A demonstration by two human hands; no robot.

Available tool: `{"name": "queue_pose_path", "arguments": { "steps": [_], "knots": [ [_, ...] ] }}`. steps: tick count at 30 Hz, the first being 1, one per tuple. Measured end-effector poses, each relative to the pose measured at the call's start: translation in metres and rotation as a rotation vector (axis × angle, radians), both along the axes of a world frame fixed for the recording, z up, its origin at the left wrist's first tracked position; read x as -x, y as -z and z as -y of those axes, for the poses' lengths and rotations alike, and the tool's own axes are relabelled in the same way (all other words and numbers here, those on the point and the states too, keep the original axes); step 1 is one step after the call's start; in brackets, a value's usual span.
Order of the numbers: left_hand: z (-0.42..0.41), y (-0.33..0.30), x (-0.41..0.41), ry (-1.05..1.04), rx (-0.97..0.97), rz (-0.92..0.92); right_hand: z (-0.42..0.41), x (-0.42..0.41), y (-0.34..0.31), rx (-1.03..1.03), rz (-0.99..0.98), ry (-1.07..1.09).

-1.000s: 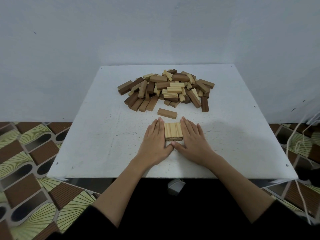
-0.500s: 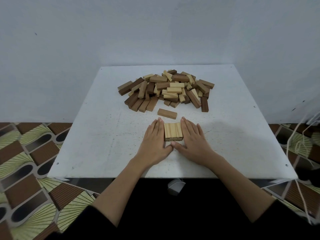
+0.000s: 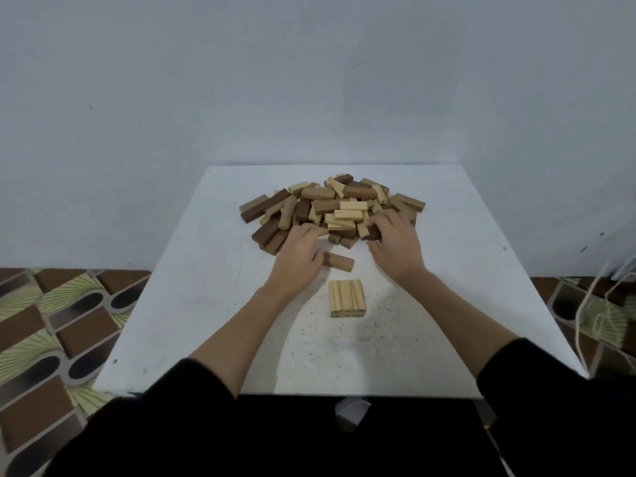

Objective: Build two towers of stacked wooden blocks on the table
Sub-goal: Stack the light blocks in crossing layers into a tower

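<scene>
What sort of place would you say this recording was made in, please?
Probably a plain room at home: a small white square table stands against a bare pale wall, on a brown-and-green patterned tile floor, with loose wooden blocks heaped on it.

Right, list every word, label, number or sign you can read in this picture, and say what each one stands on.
None: no readable text shows in this view.
Wooden blocks in the pile: plain wood, no print visible.
Row of pale blocks: only grain lines.
White table: just specks and scuffs.
Wall: a few dark marks, not letters.
</scene>
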State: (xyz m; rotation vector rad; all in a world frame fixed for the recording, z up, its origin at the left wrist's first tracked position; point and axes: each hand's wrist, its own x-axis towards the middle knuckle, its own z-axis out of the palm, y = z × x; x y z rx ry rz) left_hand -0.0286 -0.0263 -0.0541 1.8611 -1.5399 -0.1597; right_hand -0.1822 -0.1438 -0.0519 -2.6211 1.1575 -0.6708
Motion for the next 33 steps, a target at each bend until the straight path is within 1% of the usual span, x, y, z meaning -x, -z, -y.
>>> {"name": "queue_pose_path", "arguments": {
  "steps": [3,6,9,12,15,21,26,30,33],
  "knots": [
    [0.031,-0.007,-0.007,-0.009,0.034,0.106,0.016,-0.012,0.000,0.012,-0.070,-0.008],
    [0.051,-0.007,-0.013,-0.025,0.033,0.153,0.023,-0.018,0.008,0.005,-0.153,0.006],
    [0.065,-0.008,-0.016,0.023,0.037,0.229,0.027,-0.023,0.010,0.020,-0.139,0.043],
    [0.073,-0.010,-0.015,0.099,0.048,0.344,0.028,-0.024,0.010,0.042,-0.121,0.040],
    [0.079,-0.010,-0.016,0.130,0.041,0.396,0.032,-0.022,0.016,0.116,-0.066,0.012],
    [0.087,-0.012,-0.017,0.160,0.056,0.365,0.038,-0.019,0.020,0.255,0.047,0.046],
    [0.091,-0.016,-0.013,0.177,0.020,0.239,0.042,-0.014,0.020,0.291,0.092,0.111],
    [0.094,-0.018,-0.011,0.184,-0.019,0.157,0.042,-0.008,0.018,0.389,0.175,0.103],
    [0.095,-0.021,-0.011,0.194,-0.030,0.129,0.042,-0.005,0.018,0.395,0.207,0.113]
  ]
}}
